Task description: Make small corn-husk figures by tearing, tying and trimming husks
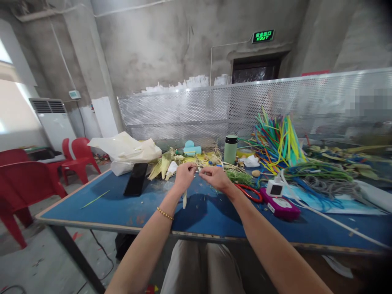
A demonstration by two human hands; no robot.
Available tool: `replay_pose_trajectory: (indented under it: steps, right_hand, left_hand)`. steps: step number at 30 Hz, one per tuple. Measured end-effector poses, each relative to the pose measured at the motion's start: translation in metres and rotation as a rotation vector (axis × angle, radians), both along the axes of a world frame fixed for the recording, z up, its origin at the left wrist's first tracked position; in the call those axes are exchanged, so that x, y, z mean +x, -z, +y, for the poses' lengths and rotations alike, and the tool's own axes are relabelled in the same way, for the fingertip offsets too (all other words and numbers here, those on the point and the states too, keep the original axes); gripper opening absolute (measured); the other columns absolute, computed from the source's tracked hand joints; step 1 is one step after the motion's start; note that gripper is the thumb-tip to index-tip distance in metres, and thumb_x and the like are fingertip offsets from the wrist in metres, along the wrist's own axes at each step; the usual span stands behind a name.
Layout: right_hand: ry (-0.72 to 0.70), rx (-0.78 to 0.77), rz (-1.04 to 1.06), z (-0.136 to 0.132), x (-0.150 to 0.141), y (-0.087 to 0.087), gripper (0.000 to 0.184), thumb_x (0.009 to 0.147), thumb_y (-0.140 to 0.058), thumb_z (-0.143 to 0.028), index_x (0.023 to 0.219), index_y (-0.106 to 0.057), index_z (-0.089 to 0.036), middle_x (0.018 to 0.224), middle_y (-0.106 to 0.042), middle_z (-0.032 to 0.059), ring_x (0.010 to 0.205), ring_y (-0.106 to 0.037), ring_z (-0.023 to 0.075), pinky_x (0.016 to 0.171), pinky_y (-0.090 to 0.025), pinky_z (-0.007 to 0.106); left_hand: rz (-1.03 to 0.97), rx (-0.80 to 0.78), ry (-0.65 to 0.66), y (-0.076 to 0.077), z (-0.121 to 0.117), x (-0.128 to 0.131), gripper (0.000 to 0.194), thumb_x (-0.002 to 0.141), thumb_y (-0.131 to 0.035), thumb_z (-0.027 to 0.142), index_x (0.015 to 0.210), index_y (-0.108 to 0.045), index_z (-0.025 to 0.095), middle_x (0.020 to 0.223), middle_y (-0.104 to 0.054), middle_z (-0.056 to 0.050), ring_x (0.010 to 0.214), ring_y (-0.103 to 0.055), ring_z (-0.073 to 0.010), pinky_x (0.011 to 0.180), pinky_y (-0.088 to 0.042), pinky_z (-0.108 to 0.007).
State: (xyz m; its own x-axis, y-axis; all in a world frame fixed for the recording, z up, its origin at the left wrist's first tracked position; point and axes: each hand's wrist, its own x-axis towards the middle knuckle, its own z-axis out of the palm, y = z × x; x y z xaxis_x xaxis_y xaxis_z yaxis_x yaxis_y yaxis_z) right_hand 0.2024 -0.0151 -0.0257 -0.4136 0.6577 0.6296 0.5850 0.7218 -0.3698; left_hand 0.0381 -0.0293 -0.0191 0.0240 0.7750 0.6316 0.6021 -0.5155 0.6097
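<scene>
So the surface [113,212] is blue with a pale edge, and pretty crowded tbh. Black smartphone [135,179] lying left, a lone thin green strip [94,199] near it, pale dried husks [162,166] mid-back, a green flask [230,151] standing upright, and over right a purple block [281,207] beside a red loop [259,197].

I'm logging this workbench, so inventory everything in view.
Table: one, blue, centre
Phone: one, black, table left
Crumpled sheet: one, cream, behind phone
Husks: several, pale yellow-green, behind left hand
Scraps: uncountable, mixed colours, mid-table
Bottle: one, green, back centre
Strips: many, multicoloured, back right
Cords: many, green and grey, right
Loop: one, red, beside right forearm
Box: one, magenta, right
Mesh panel: one, silver, behind table
Exit sign: one, green, wall
Chairs: several, red, left
Left hand: one, bare, centre
Right hand: one, bare, centre
Legs: two, beige trousers, below
</scene>
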Motion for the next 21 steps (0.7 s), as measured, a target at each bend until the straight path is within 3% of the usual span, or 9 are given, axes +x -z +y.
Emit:
replay_pose_trajectory:
  steps: [5, 10, 15, 18, 21]
  right_hand:
    - [-0.009, 0.171, -0.084, -0.011, -0.009, -0.001, 0.02, 0.087, -0.053, -0.021, 0.081, -0.072, -0.02, 0.076, -0.07, 0.0048, 0.07, -0.059, 0.0153, 0.064, -0.037, 0.024]
    - [0.089, 0.186, 0.03, -0.003, 0.004, -0.009, 0.017, 0.085, -0.058, -0.023, 0.081, -0.074, -0.019, 0.084, -0.073, 0.0065, 0.077, -0.063, 0.0181, 0.069, -0.041, 0.027]
    - [0.016, -0.132, 0.219, 0.008, 0.022, -0.012, 0.019, 0.076, -0.066, -0.033, 0.076, -0.075, -0.016, 0.068, -0.071, 0.0038, 0.064, -0.061, 0.0171, 0.059, -0.043, 0.027]
    - [-0.048, -0.275, 0.303, 0.009, 0.021, -0.009, 0.029, 0.072, -0.066, -0.042, 0.074, -0.074, -0.014, 0.061, -0.065, 0.0017, 0.055, -0.055, 0.0148, 0.053, -0.04, 0.026]
    - [-0.075, -0.304, 0.278, 0.008, 0.012, -0.004, 0.026, 0.071, -0.066, -0.04, 0.07, -0.072, -0.014, 0.057, -0.061, 0.0005, 0.053, -0.051, 0.0129, 0.052, -0.036, 0.025]
  left_hand:
    - [0.369, 0.086, -0.173, 0.006, 0.0, 0.001, 0.022, 0.083, -0.046, 0.006, 0.082, -0.067, 0.011, 0.086, -0.065, -0.012, 0.082, -0.059, -0.0184, 0.074, -0.043, -0.028]
    - [0.567, 0.076, 0.004, 0.007, -0.005, 0.005, 0.024, 0.086, -0.044, 0.009, 0.084, -0.067, 0.012, 0.087, -0.065, -0.012, 0.08, -0.059, -0.019, 0.073, -0.044, -0.029]
    - [0.326, 0.099, 0.278, -0.001, -0.01, 0.004, 0.016, 0.081, -0.052, 0.009, 0.079, -0.068, 0.014, 0.08, -0.068, -0.006, 0.078, -0.06, -0.0156, 0.076, -0.044, -0.026]
    - [0.151, 0.122, 0.233, -0.003, -0.011, 0.003, 0.015, 0.081, -0.053, 0.01, 0.077, -0.066, 0.014, 0.075, -0.067, -0.004, 0.072, -0.058, -0.0138, 0.071, -0.043, -0.024]
    - [0.068, 0.137, 0.101, -0.003, -0.008, 0.003, 0.015, 0.08, -0.051, 0.009, 0.075, -0.065, 0.014, 0.072, -0.065, -0.003, 0.07, -0.057, -0.0135, 0.068, -0.042, -0.024]
